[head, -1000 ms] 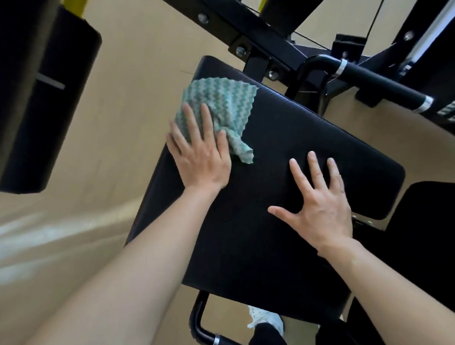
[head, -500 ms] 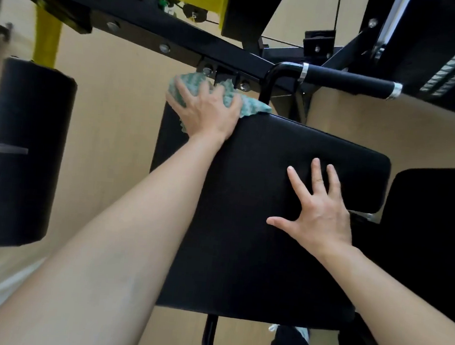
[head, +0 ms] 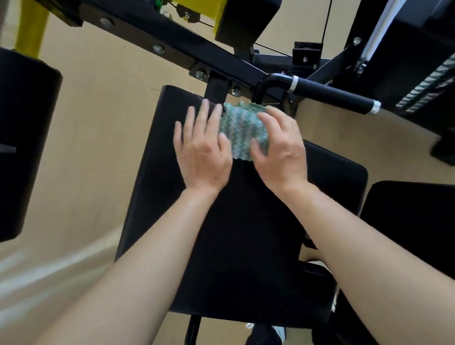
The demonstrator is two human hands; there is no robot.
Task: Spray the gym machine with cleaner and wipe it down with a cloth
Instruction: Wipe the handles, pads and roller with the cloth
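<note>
Head view: the right hand (head: 279, 152) pinches the green cloth (head: 239, 131) at the far edge of the seat pad (head: 242, 241) while the left hand (head: 203, 151) lies flat beside it (fingers straight, blurred), apparently bunching it for wiping.

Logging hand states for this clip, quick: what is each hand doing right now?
Left hand: open, fingers straight on the black pad, beside the cloth.
Right hand: holding the cloth, thumb and fingers curved round it.

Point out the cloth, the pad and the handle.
cloth (head: 242, 131), head view, middle of its zigzag weave.
pad (head: 242, 241), head view, bare black middle.
handle (head: 334, 95), head view, middle of the black grip.
</note>
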